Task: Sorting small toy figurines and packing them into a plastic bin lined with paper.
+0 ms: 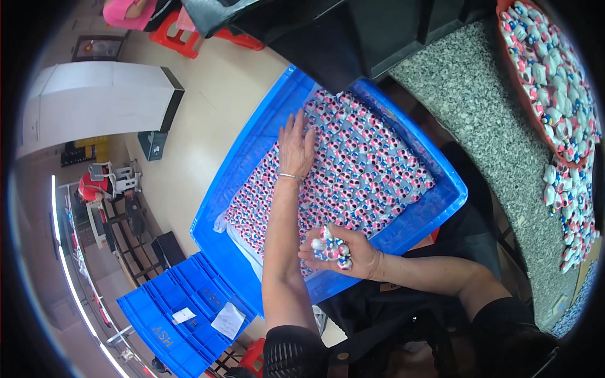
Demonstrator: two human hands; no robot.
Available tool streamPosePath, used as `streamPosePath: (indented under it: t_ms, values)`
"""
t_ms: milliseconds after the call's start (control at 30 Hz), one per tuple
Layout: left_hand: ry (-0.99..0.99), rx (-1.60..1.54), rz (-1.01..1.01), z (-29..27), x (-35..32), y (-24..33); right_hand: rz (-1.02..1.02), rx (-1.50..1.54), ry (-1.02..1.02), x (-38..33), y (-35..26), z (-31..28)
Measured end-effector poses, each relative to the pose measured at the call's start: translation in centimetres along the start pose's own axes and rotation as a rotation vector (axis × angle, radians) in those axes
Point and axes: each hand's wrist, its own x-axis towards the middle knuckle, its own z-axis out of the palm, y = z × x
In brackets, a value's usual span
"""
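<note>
A blue plastic crate (242, 162) holds many small white figurines (362, 160) with pink, blue and dark parts, laid close together in a layer. Stretched out over the far left part of this layer is my left hand (295, 148), fingers extended and palm down, with no figurine visible in it. My right hand (356, 253) is turned palm up above the crate's near edge. A small cluster of loose figurines (331, 247) rests in its palm and against the fingers. Clear plastic sheeting (242, 244) shows along the crate's left side, beneath the figurines.
On the right, a speckled stone counter (479, 107) carries a red basin (528, 94) heaped with figurines, and more lie in a pile (572, 214) beside it. A black bin (302, 47) overhangs the crate's far edge. A blue folded lid (183, 309) with papers lies lower left.
</note>
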Motion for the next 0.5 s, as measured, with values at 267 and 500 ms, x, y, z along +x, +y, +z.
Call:
streamPosePath:
  t_ms: [267,500]
  values:
    - [-0.002,0.002,0.090,1.0,2.3,1.4,0.006,0.015,-0.007,0.0,0.1,0.0]
    - [-0.039,0.019,0.205,1.9,3.8,3.3,0.023,0.009,-0.004,-0.5,-0.1,0.2]
